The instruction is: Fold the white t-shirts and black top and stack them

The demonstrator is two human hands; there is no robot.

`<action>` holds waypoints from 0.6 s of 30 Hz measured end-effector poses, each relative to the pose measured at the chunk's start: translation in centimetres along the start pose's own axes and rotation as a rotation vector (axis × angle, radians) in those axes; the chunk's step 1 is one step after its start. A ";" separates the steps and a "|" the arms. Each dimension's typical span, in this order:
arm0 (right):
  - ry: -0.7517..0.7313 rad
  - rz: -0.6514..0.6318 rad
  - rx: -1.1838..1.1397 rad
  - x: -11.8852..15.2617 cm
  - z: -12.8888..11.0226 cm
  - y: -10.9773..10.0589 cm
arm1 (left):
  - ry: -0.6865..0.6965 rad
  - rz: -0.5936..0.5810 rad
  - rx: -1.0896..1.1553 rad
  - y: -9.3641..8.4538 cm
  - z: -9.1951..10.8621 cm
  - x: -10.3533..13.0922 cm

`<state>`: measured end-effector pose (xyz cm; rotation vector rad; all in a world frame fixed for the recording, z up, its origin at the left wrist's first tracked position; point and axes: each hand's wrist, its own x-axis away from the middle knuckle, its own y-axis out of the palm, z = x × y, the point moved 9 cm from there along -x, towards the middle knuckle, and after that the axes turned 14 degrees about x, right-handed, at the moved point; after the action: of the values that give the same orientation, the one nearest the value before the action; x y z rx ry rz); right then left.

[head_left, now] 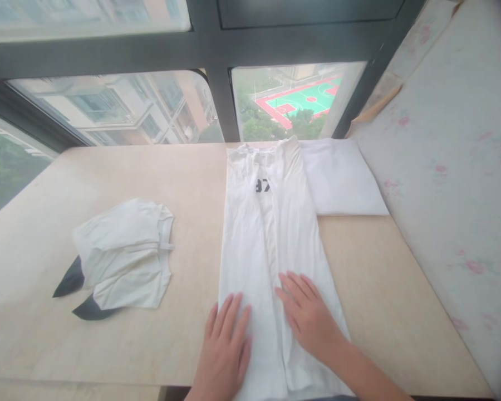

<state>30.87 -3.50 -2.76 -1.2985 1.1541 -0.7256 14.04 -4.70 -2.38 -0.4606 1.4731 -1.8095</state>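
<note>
Head view: we pressed our left hand [225, 348] and right hand [307, 314], both flat and open, gripping nothing, onto the long folded white cotton shirt [271, 250] on the pale wooden table [371, 278].

Both the left hand [225, 348] and right hand [307, 314] press flat on a white shirt [271, 239] folded lengthwise on the wooden table [192, 184].
</note>
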 end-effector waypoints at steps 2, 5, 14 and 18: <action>-0.023 -0.037 -0.018 2.4 -2.1 -0.5 | 0.073 -0.014 -0.006 -0.1 2.1 2.6; -0.060 -0.091 -0.032 4.3 -3.4 -1.4 | 0.144 0.002 0.011 0.0 3.7 4.7; -0.290 -0.142 0.071 11.7 -1.3 -3.2 | 0.324 0.117 0.119 -2.6 3.1 6.5; -0.315 -0.030 0.081 13.0 -0.6 -3.7 | 0.330 0.128 0.141 -4.0 2.3 7.0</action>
<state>35.07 -16.36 -2.20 -1.3099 0.8453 -0.5593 9.77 -11.11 0.78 0.0061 1.5370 -1.9349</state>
